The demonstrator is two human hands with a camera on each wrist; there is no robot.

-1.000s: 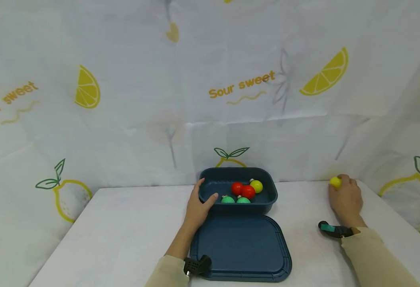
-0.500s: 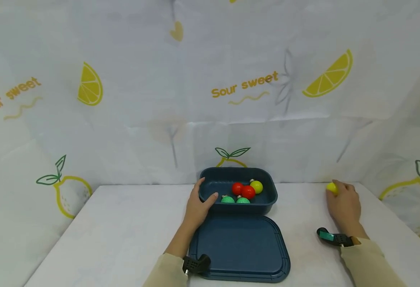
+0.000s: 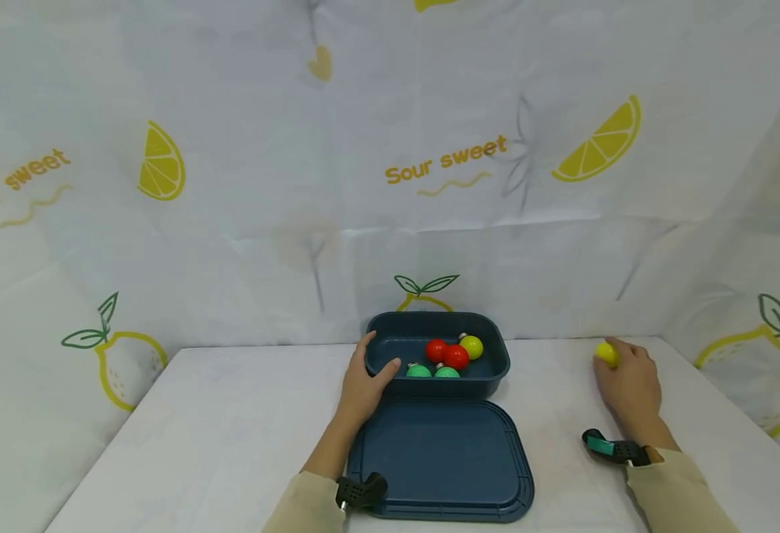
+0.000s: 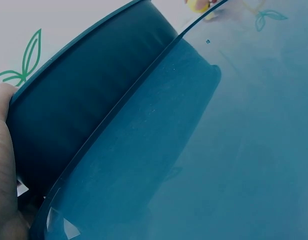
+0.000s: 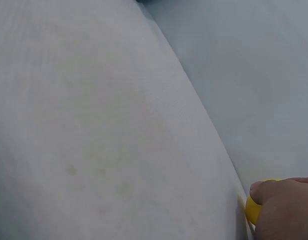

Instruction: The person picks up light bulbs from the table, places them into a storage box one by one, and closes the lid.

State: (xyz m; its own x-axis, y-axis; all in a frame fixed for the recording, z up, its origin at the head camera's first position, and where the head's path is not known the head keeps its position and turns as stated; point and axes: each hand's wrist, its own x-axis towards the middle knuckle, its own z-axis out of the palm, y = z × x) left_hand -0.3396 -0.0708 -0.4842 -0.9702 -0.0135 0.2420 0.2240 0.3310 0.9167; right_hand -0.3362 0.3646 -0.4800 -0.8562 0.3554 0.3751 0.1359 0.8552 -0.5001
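Observation:
My left hand (image 3: 361,381) holds the left end of a dark blue open box (image 3: 490,385), thumb over the near rim and fingers along the left side. Inside the box lie two red balls (image 3: 456,357), a yellow bauble with a metal cap (image 3: 472,347) and two green baubles (image 3: 447,372), partly hidden by the near wall. Far to the right, near the back of the table, my right hand (image 3: 632,377) pinches another yellow bauble (image 3: 606,354). In the right wrist view this bauble (image 5: 253,210) shows beside the thumb, mostly covered by the hand.
A flat dark blue lid (image 3: 443,463) lies in front of the box, close to its near wall. White cloth covers the table (image 3: 243,414), and a white lemon-print curtain (image 3: 263,185) hangs behind it. A black strap device sits on each wrist.
My right hand has shifted slightly left and nearer to me with the yellow bauble in its fingers. The left hand stays on the box.

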